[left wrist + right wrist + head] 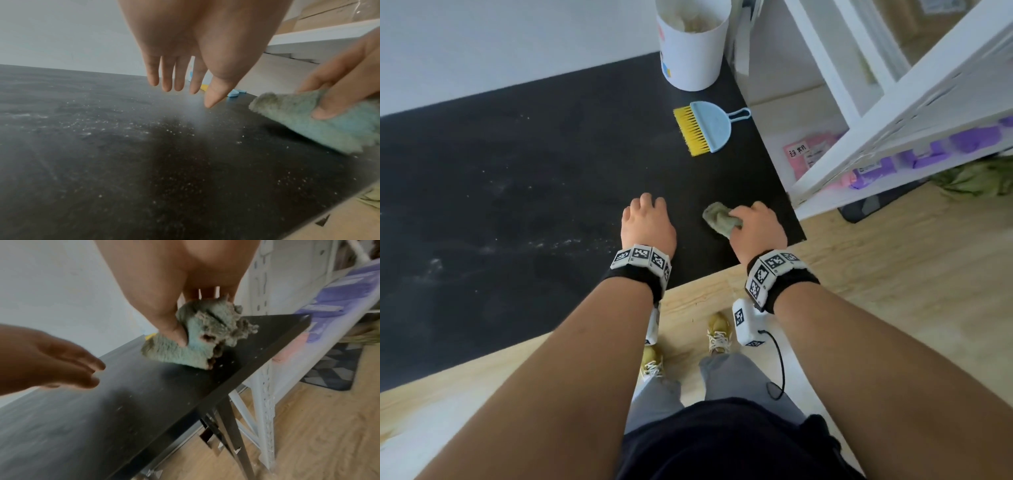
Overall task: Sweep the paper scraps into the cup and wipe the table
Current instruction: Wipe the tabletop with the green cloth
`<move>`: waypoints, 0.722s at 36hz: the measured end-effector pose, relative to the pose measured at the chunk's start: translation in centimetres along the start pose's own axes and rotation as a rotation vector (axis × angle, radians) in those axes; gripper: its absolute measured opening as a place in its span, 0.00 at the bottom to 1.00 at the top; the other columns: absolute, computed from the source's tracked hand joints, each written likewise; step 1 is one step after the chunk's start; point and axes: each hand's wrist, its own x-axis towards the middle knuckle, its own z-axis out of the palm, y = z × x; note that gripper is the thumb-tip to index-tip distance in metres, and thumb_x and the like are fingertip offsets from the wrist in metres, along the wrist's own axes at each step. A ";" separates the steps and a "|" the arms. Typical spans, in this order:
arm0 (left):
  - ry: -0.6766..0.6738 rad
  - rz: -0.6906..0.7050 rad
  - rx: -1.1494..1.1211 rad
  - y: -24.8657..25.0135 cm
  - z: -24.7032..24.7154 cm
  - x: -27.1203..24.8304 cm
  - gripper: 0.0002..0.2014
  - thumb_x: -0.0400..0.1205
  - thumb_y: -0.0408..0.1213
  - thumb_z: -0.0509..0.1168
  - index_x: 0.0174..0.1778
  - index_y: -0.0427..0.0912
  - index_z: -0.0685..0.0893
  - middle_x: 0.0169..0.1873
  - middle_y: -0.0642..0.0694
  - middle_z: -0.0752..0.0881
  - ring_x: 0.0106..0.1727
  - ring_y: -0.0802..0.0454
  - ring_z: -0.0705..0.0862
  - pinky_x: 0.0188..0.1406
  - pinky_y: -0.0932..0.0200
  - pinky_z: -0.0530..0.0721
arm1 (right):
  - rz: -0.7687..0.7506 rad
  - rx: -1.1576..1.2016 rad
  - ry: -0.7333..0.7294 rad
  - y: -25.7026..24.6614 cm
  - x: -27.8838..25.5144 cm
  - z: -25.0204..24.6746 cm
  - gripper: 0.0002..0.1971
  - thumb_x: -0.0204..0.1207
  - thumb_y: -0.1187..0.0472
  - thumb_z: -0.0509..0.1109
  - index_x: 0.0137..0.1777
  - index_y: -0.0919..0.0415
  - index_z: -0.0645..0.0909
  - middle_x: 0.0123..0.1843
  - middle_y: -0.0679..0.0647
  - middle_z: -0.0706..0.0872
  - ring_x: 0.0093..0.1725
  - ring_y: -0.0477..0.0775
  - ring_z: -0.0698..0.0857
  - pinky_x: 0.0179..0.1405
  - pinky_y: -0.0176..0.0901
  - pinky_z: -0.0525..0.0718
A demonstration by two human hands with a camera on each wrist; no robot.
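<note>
- Scraps look swept: cup (692,51) far right holds them, brush (700,127) parked nearby.
- My right hand (755,228) grips the rag (720,219); left hand (647,222) hovers open.
- I judge wiping barely begun; dust streaks (493,246) remain left on the table (517,154).

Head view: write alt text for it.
The right hand grips a crumpled grey-green cloth on a dusty black table; the open left hand hovers beside it. Behind lie a yellow-bristled blue brush and white paper cup.
</note>
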 end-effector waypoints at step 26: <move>0.023 0.068 0.077 -10.0 -0.9 -2.8 0.20 0.83 0.36 0.61 0.73 0.40 0.73 0.73 0.40 0.72 0.73 0.40 0.72 0.74 0.48 0.69 | 0.259 0.018 -0.074 -8.4 -4.9 4.9 0.15 0.75 0.60 0.70 0.62 0.57 0.82 0.60 0.57 0.75 0.52 0.60 0.83 0.51 0.47 0.82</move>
